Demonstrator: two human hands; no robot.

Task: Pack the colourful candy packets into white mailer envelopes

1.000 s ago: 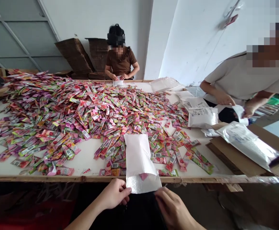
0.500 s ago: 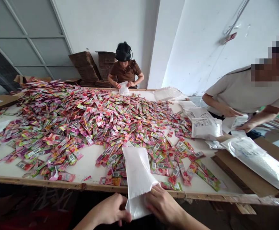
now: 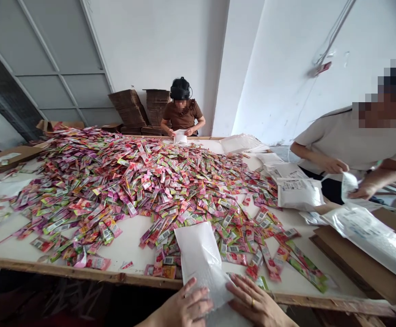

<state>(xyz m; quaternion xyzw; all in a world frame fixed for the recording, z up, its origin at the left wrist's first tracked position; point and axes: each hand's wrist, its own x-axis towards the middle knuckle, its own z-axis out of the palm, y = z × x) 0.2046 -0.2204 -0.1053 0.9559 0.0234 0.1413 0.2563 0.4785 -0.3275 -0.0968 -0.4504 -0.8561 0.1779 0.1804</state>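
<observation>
A white bubble mailer (image 3: 200,259) lies across the near table edge, its padded lower end under both hands. My left hand (image 3: 187,306) grips its lower left side, and my right hand (image 3: 255,305), wearing a ring, presses on its right side with the fingers spread. Whatever is inside the mailer is hidden. Just beyond it spreads a large heap of pink, red and green sachets with barcodes (image 3: 133,190), covering much of the white table (image 3: 126,247). Loose sachets (image 3: 306,268) lie close to my right hand.
A co-worker (image 3: 182,113) sits across the table handling a white packet (image 3: 180,136). Another person (image 3: 350,145) stands at the right, beside filled white mailers (image 3: 300,193), a silver bag (image 3: 371,236) on cardboard (image 3: 347,259). Flattened cartons (image 3: 129,109) stand behind.
The mailer has come down from my raised hands and now lies flatter over the table edge, with both hands pressing on it. The person at the right now holds a small white packet higher.
</observation>
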